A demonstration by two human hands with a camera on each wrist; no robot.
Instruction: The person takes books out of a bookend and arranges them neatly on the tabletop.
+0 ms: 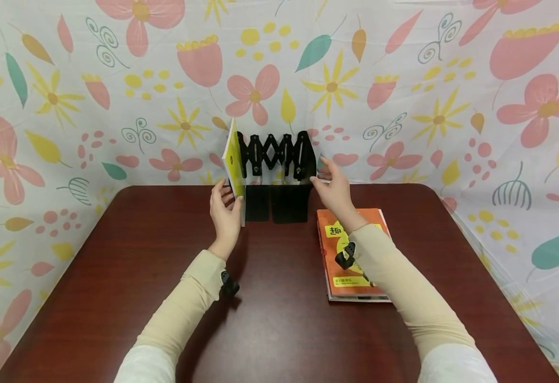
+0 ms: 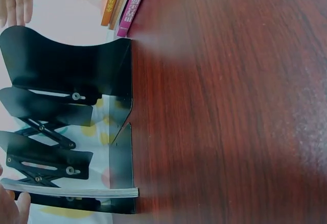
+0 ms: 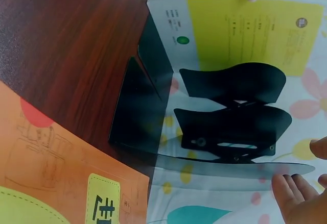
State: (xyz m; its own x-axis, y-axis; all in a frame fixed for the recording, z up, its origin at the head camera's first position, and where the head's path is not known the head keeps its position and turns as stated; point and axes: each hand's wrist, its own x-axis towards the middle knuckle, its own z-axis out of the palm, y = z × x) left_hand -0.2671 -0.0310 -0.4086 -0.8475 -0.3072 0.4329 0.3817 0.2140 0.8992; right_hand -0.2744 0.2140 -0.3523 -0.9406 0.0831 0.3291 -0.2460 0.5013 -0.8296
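A black expandable bookend rack [image 1: 272, 151] stands at the table's back, its scissor links spread. A thin book with a yellow-and-white cover [image 3: 245, 32] stands upright inside the rack's left end plate. My left hand [image 1: 225, 215] holds this book near its front edge, with the thumb and fingers on either side. At the rack's right end plate [image 3: 235, 169], my right hand [image 1: 334, 189] has its fingers loosely extended near the plate's edge. Contact there is unclear. In the left wrist view, the book [image 2: 76, 191] shows as a pale page edge beside the rack's dividers [image 2: 51, 104].
An orange book [image 1: 356, 287] lies on top of a small stack at the right, partly under my right forearm. Orange and magenta spines [image 2: 134, 7] show in the left wrist view. A flowered cloth [image 1: 270, 64] hangs behind the dark red-brown table [image 1: 140, 255].
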